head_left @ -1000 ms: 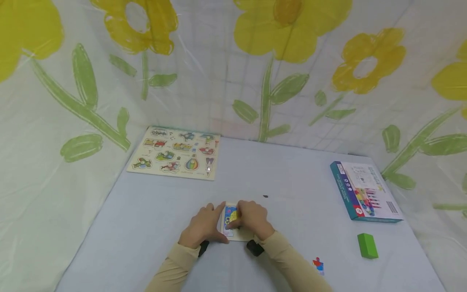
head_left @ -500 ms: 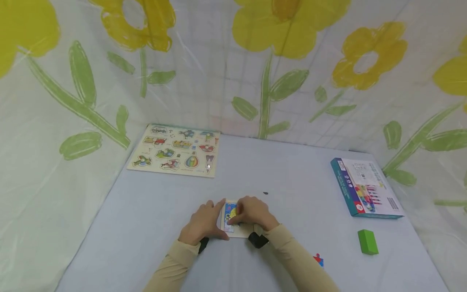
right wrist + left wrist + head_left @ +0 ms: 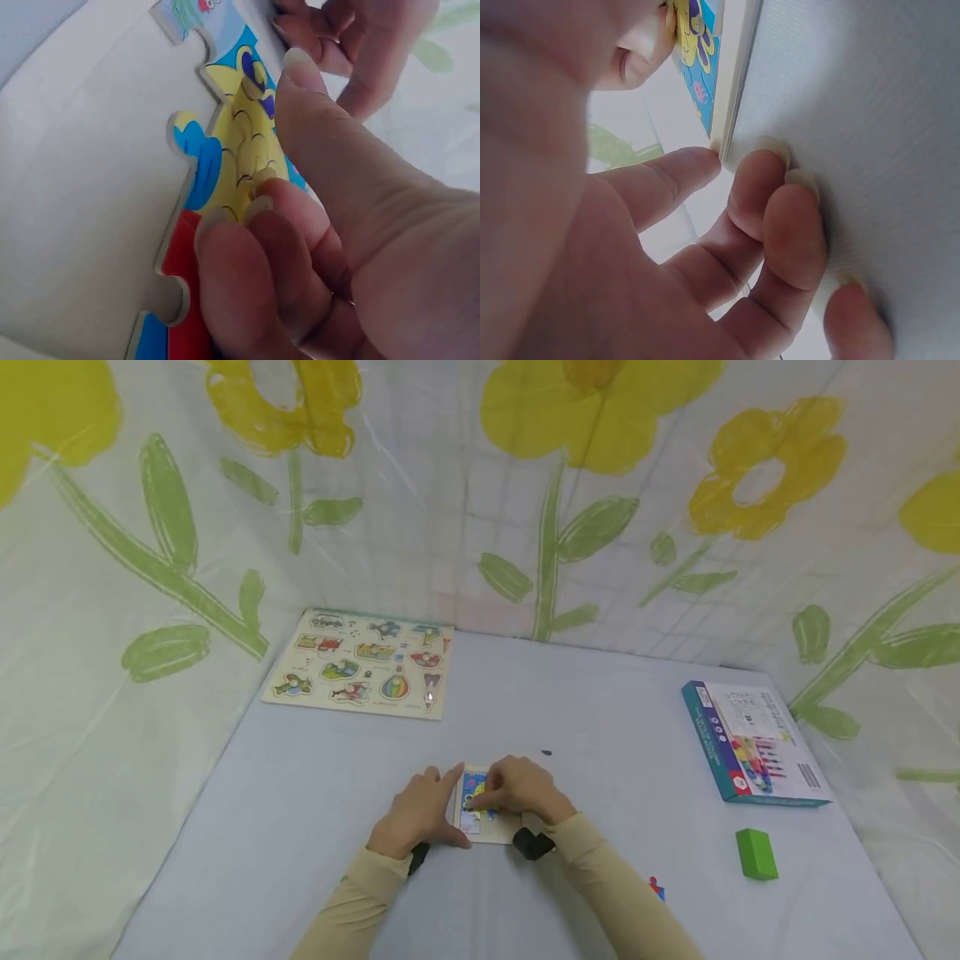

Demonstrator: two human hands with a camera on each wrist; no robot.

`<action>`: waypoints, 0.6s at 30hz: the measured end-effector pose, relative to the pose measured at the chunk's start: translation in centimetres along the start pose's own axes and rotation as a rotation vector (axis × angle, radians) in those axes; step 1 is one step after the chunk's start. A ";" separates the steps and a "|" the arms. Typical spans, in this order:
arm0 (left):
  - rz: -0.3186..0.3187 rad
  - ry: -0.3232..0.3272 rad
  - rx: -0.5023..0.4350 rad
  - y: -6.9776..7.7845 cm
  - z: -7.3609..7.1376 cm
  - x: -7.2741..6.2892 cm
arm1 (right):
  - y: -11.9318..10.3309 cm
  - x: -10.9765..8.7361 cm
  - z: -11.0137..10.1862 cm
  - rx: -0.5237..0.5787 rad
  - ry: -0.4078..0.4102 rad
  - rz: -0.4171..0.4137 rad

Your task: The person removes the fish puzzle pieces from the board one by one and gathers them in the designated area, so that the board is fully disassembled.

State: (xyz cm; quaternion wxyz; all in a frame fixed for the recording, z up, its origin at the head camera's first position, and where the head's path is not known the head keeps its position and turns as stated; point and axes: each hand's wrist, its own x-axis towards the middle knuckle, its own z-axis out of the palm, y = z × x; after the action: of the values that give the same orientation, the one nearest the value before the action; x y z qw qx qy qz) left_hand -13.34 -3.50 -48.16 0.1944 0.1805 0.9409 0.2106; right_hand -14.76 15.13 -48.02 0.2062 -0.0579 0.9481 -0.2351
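A small pale wooden jigsaw board (image 3: pixel 504 835) lies on the table between both hands, with joined picture pieces (image 3: pixel 199 169) in blue, yellow and red on one side and bare wood on the other. My left hand (image 3: pixel 420 810) steadies the board's left edge, thumb and index finger spread along it. In the left wrist view the index fingertip (image 3: pixel 705 161) touches the board's corner. My right hand (image 3: pixel 517 785) is over the pieces, its bent fingertips (image 3: pixel 232 255) pressing on the yellow part. Its thumb (image 3: pixel 300 82) lies near the purple-rimmed eye. The hand covers some of the picture.
A larger knob puzzle board (image 3: pixel 360 664) with vehicle pictures lies at the back left. On the right are a teal and white box (image 3: pixel 757 743) and a green block (image 3: pixel 756 853). A loose jigsaw piece (image 3: pixel 657 888) lies by the right sleeve. A small dark bit (image 3: pixel 546 752) lies beyond the board.
The right thumb and fingers have shifted slightly over the pieces, uncovering more of the picture's lower left. The left hand keeps its place on the board's edge. The view tilts a little downward.
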 end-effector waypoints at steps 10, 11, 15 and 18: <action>-0.012 -0.002 0.004 -0.2 0.0 0.1 | -2.8 0.5 -0.4 -0.251 -0.034 0.114; -0.014 -0.003 0.004 -0.2 0.0 0.1 | -3.2 0.6 -0.4 -0.302 -0.042 0.125; -0.017 -0.007 -0.001 -0.2 0.1 0.2 | -3.7 1.1 -0.5 -0.413 -0.072 0.126; -0.011 -0.005 0.001 -0.2 0.0 0.2 | -2.8 1.2 -0.5 -0.380 -0.085 0.062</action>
State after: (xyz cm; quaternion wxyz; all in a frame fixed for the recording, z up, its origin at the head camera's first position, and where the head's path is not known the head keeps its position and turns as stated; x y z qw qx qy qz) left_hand -13.57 -3.57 -48.36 0.1978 0.1760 0.9415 0.2084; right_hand -16.08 12.60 -46.71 0.2387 -0.0767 0.9671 -0.0428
